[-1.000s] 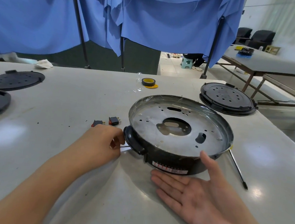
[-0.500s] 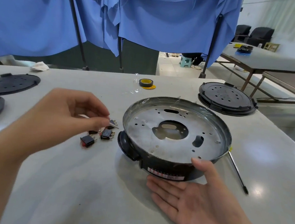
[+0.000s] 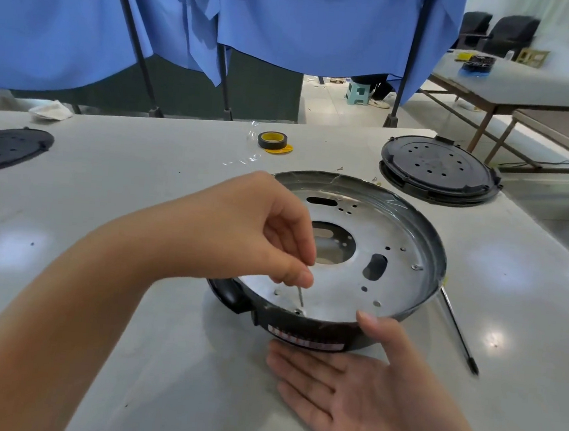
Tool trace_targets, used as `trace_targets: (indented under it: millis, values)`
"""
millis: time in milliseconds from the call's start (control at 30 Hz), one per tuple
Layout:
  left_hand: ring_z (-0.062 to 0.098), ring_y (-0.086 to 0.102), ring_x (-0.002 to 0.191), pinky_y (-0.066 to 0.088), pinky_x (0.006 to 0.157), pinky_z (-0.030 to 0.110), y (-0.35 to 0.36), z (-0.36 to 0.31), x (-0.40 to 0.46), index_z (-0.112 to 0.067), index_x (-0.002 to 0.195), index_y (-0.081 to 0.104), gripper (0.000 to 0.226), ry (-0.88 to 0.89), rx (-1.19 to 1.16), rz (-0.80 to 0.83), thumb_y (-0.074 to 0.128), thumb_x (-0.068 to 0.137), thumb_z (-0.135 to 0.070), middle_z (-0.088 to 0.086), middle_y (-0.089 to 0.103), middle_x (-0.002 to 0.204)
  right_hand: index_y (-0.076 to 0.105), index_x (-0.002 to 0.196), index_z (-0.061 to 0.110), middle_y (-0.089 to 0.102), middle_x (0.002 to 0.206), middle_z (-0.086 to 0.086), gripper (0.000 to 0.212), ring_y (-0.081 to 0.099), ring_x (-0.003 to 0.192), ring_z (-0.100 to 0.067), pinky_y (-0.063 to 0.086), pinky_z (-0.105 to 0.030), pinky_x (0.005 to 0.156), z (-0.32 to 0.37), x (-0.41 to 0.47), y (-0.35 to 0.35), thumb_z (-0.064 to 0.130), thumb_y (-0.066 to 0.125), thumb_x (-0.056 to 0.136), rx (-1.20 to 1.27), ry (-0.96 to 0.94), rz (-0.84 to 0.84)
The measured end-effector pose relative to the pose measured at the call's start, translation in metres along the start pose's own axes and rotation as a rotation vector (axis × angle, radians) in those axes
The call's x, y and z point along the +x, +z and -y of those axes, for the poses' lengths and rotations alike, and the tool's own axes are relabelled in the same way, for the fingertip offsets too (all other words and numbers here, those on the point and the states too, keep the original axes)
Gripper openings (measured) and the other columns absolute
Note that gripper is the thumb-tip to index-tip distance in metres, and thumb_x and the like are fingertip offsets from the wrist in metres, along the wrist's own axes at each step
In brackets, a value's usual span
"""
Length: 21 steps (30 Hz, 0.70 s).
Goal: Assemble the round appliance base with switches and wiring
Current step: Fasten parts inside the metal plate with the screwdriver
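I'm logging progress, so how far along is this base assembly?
Early. The round base lies open side up, its plate bare, no switches or wiring visible. In hand: left hand pinches a thin screw over a near-edge hole; right hand steadies the rim. Everything else remains.

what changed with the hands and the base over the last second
The left hand rose from the table beside the base's handle, pinching a thin metal pin, and swung right over the round base; it now holds the pin upright with its tip near a hole by the near rim. The small switches it uncovered are hidden behind it again. The right hand stayed flat and open against the base's near side; the base stayed put.
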<state>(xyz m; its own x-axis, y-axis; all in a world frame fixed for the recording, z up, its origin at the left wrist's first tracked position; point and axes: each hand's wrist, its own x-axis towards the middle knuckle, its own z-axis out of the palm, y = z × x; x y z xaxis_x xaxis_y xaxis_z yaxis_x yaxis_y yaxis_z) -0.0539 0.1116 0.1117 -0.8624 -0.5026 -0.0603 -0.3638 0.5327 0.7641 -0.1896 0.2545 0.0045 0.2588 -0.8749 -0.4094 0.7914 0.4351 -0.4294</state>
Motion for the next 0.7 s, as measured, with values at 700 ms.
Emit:
trace_targets:
  millis: [700]
  values:
    - [-0.001, 0.059, 0.057, 0.046, 0.052, 0.016, 0.015, 0.011, 0.005, -0.03, 0.074, 0.072, 0.018, -0.044, 0.202, 0.031, 0.074, 0.075, -0.048, -0.012, 0.07, 0.067, 0.065, 0.111, -0.01, 0.062, 0.123, -0.023, 0.091, 0.062, 0.113, -0.033, 0.041, -0.042, 0.102, -0.001, -0.002, 0.003, 0.028, 0.091, 0.033, 0.005, -0.012, -0.002]
